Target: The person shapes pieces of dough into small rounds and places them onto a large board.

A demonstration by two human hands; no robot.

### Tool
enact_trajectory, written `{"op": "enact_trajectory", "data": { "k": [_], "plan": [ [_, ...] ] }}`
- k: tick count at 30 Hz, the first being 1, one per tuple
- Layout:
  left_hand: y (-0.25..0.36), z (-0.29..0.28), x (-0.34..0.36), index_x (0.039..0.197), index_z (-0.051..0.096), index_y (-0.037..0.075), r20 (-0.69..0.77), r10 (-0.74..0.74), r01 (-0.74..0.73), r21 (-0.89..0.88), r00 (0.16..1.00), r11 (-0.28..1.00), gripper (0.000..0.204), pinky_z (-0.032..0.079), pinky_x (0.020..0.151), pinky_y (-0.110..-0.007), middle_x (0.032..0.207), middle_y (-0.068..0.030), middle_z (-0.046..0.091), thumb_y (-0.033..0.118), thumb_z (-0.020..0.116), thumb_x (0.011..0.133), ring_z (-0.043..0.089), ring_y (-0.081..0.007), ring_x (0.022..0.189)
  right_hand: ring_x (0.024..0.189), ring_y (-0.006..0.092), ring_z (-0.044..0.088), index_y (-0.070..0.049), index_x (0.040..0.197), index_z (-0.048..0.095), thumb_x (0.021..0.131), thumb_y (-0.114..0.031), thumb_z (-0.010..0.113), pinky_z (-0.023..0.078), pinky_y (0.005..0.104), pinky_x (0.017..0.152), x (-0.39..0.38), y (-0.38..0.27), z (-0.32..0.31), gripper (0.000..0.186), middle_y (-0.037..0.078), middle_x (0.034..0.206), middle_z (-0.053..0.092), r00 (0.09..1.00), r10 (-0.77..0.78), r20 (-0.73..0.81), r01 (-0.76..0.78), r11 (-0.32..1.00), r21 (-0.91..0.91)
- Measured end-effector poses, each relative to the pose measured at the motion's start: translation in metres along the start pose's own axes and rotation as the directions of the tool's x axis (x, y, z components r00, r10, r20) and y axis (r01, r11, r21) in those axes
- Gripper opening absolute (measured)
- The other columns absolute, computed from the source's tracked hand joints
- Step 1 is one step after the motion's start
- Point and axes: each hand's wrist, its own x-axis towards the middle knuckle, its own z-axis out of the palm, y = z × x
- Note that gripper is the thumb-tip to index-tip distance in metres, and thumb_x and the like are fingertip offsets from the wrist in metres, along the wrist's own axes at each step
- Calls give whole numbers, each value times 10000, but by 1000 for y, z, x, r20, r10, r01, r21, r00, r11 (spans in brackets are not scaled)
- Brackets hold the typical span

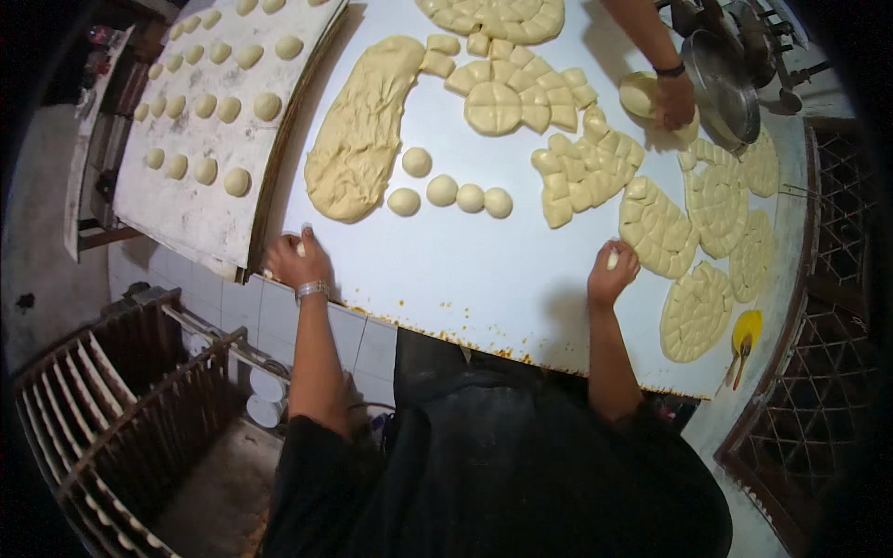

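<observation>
My left hand (298, 258) is closed at the table's left front edge, beside the board of dough balls; a bit of pale dough shows between its fingers. Toward the right, my right hand (614, 270) curls round a small piece of dough (612, 261), just left of a scored dough slab (658, 226). Between my hands and farther back lie several loose dough balls (442, 191). A long, uncut mass of dough (363, 130) rests behind my left hand. Cut dough pieces (588, 167) spread across the middle right of the white table (465, 265).
A floured board (200, 135) with rows of dough balls stands at the left. Another person's hand (675, 100) works at the back right, by a round metal pan (721, 88). A yellow scraper (747, 330) lies at the right edge. Wooden racks (139, 400) stand lower left.
</observation>
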Motion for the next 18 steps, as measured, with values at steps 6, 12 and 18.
{"op": "enact_trajectory", "data": {
  "k": [6, 12, 18],
  "plan": [
    [-46, -3, -19, 986, 664, 38, 248, 373, -273, -358, 894, 893, 226, 422, 956, -557, 1078, -192, 664, 251, 737, 968, 588, -430, 1073, 1283, 427, 532, 3, 1308, 618, 829, -29, 668, 395, 519, 1165, -34, -42, -22, 482, 227, 1311, 602, 946, -8, 323, -19, 997, 80],
    [-31, -8, 18, 1043, 679, 23, 269, 206, -173, -141, 941, 975, 305, 440, 971, -587, 1143, -222, 640, 299, 761, 945, 565, -451, 1139, 1166, 315, 627, 8, 1256, 622, 854, -18, 761, 519, 417, 1037, 71, -194, -44, 426, 173, 1224, 606, 892, 54, 449, -181, 953, 244],
    [-2, -73, 44, 955, 734, 63, 694, 416, 161, -604, 588, 781, 145, 548, 765, -448, 1026, -127, 676, 90, 850, 872, 654, -328, 964, 1282, 254, 625, -51, 1415, 591, 886, -98, 864, 539, 419, 1009, 41, -302, 65, 596, 144, 1427, 631, 911, 36, 411, -236, 863, 446]
  ]
}}
